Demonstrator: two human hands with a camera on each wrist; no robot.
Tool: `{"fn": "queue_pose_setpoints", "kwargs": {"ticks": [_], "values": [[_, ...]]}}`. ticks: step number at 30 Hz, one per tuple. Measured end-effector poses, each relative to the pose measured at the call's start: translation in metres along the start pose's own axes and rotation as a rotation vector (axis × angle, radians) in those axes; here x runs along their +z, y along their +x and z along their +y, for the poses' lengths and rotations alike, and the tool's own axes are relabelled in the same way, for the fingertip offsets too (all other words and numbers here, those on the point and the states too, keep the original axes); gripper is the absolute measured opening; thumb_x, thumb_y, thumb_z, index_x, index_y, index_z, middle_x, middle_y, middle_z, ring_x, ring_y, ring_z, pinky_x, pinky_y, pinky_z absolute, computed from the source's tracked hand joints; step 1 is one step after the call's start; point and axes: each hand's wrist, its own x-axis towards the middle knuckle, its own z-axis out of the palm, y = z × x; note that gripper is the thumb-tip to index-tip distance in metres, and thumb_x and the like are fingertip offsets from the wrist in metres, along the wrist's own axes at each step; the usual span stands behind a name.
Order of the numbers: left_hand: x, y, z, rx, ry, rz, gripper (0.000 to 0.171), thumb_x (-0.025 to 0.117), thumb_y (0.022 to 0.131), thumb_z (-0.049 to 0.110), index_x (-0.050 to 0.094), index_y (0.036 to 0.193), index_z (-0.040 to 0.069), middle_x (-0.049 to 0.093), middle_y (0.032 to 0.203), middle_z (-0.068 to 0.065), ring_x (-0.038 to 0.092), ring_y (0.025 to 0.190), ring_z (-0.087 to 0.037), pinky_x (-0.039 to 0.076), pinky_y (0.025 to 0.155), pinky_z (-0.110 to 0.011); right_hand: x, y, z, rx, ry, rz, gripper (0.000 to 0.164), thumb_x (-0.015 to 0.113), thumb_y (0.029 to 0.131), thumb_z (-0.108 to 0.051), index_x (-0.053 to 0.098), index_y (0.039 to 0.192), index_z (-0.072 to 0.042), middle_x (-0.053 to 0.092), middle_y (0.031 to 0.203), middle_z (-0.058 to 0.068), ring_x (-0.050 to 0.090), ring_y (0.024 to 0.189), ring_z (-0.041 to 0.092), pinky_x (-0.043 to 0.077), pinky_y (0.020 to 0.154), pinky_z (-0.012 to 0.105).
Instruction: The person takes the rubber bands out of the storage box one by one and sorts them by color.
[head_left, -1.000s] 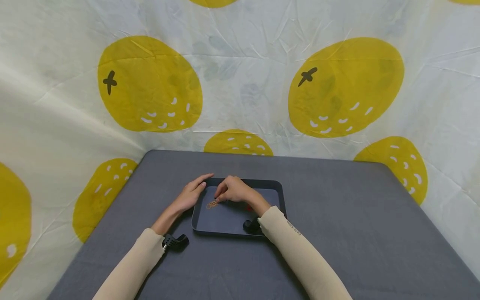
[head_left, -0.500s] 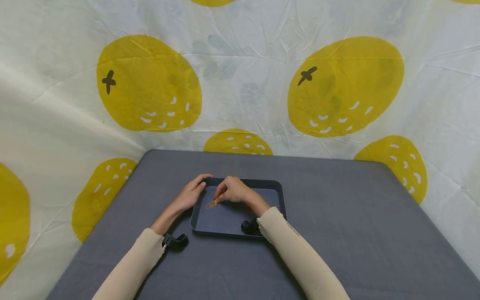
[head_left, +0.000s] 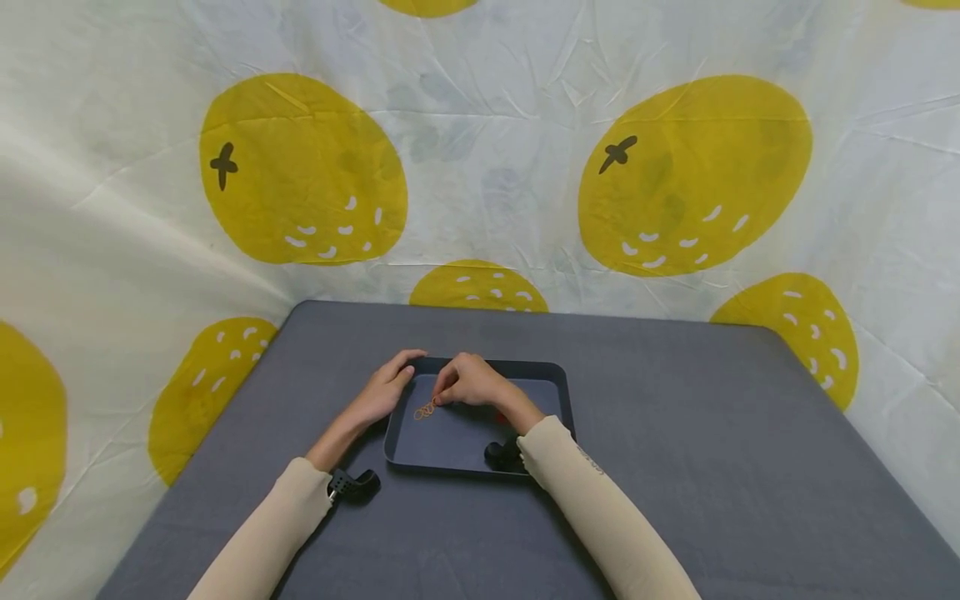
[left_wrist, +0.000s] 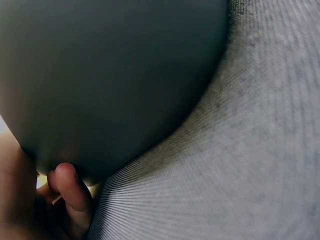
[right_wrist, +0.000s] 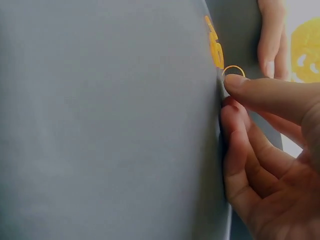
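Observation:
Several thin orange rubber bands (head_left: 424,412) lie in an overlapping row on the floor of a shallow dark tray (head_left: 442,469). My right hand (head_left: 471,382) reaches over the tray and pinches a rubber band (right_wrist: 234,67) between thumb and fingers at the near end of that row. In the right wrist view its loop stands up above the thumb tip. At the tray's far left corner my left hand (head_left: 381,392) rests on the rim, fingers stretched along it. The left wrist view shows the tray's dark wall close up, with a fingertip (left_wrist: 71,186) against it.
Something small and red (head_left: 500,417) lies in the tray, partly hidden by the right forearm. A black wrist camera (head_left: 504,454) overlaps the tray's front right; another (head_left: 356,486) is on the left wrist. Grey cloth (head_left: 675,433) covers the table, and a patterned curtain (head_left: 495,200) hangs behind.
The right fingers stay at the end of the row of rubber bands, with only a very slight shift. The left hand and the tray keep their places.

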Motion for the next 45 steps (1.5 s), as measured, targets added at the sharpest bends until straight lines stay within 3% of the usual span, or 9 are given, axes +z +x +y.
{"fn": "queue_pose_setpoints", "kwargs": {"ticks": [12,19,28,30,34,38,45], "values": [[0.005,0.001,-0.004,0.020,0.015,0.019,0.041,0.039,0.114,0.020,0.050,0.153,0.019,0.056,0.151,-0.015,0.058,0.133,-0.036,0.046,0.106,-0.056,-0.007,-0.007,-0.001,0.006,0.029,-0.018,0.006,0.077,0.093,-0.012,0.082,0.090,-0.014,0.078,0.080,-0.003,0.070,0.069,0.008,0.054,0.064,0.023],[0.007,0.000,-0.005,0.016,0.020,0.038,0.040,0.041,0.113,0.021,0.052,0.152,0.019,0.058,0.149,-0.013,0.058,0.132,-0.034,0.046,0.106,-0.052,-0.029,-0.026,-0.007,-0.036,0.070,-0.017,0.007,0.074,0.093,-0.008,0.079,0.096,-0.012,0.080,0.087,0.004,0.075,0.077,0.017,0.057,0.069,0.026],[0.007,-0.001,-0.002,0.016,0.018,0.025,0.042,0.040,0.114,0.023,0.050,0.154,0.019,0.053,0.155,-0.013,0.052,0.141,-0.036,0.042,0.113,-0.058,-0.065,-0.068,-0.005,-0.034,0.120,0.060,0.005,0.073,0.096,-0.011,0.078,0.097,-0.009,0.079,0.099,0.018,0.074,0.089,0.039,0.056,0.072,0.030],[0.006,0.000,-0.002,0.023,0.021,0.027,0.042,0.040,0.114,0.023,0.049,0.154,0.018,0.051,0.157,-0.013,0.050,0.143,-0.037,0.041,0.114,-0.059,-0.073,-0.079,-0.003,-0.027,0.123,0.089,0.006,0.073,0.096,-0.010,0.079,0.097,-0.010,0.079,0.099,0.018,0.074,0.088,0.038,0.057,0.073,0.033],[0.004,0.000,-0.002,0.023,0.021,0.029,0.042,0.040,0.114,0.023,0.050,0.154,0.018,0.049,0.158,-0.013,0.048,0.145,-0.038,0.039,0.115,-0.060,-0.088,-0.102,0.004,-0.017,0.125,0.156,0.007,0.073,0.096,-0.011,0.079,0.098,-0.011,0.079,0.096,0.011,0.075,0.085,0.025,0.058,0.075,0.036],[0.002,0.001,-0.002,0.011,0.026,0.031,0.041,0.041,0.113,0.023,0.051,0.153,0.019,0.049,0.159,-0.012,0.046,0.147,-0.037,0.039,0.115,-0.060,-0.102,-0.123,0.015,-0.003,0.144,0.209,0.007,0.074,0.096,-0.013,0.079,0.100,-0.011,0.078,0.097,0.014,0.073,0.084,0.019,0.059,0.075,0.035],[-0.001,0.000,-0.003,0.023,0.032,0.026,0.041,0.040,0.114,0.023,0.050,0.153,0.020,0.046,0.160,-0.013,0.045,0.147,-0.038,0.039,0.115,-0.060,-0.115,-0.153,0.042,0.041,0.137,0.247,0.008,0.072,0.097,-0.013,0.079,0.101,-0.010,0.077,0.097,0.018,0.074,0.086,0.030,0.061,0.075,0.040]]}}
